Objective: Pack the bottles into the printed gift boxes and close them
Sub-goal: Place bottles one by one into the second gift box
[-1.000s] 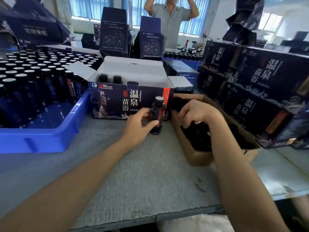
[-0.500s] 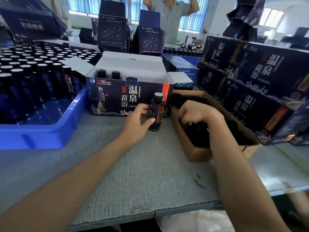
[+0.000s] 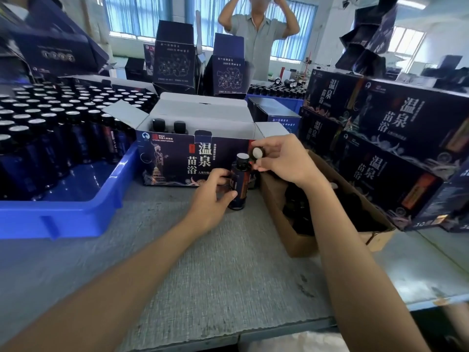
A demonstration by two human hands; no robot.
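- desk (image 3: 228, 288), grey, both forearms come in from 6 o'clock
- left hand (image 3: 205, 199) grips the bottle (image 3: 240, 179) low on its body, fingers curled round the far side, thumb on the near side
- bottle stands upright on the desk at centre, just in front of the right front corner of the gift box (image 3: 177, 161), and its top shows white
- right hand (image 3: 286, 161) is at 1 o'clock of the bottle; fingers pinch a small dark cap (image 3: 257, 152), white inside turned to camera, just beside the bottle top; cannot tell if it touches
- brown carton (image 3: 302, 240) at 3 o'clock of the bottle, open, with dark pieces inside too blurred to tell; the right forearm crosses over it
- gift box at 11 o'clock of the bottle, flaps open, with two capped bottles (image 3: 158, 124) upright in its left part
- blue tray (image 3: 63, 219) at 9 o'clock, with rows of tray bottles (image 3: 50, 123) standing inside
- closed boxes (image 3: 393, 161) stacked at 2 to 3 o'clock, same print
- upright boxes (image 3: 175, 64) at 12 o'clock behind the gift box
- person (image 3: 258, 36) far at 12 o'clock, both arms raised
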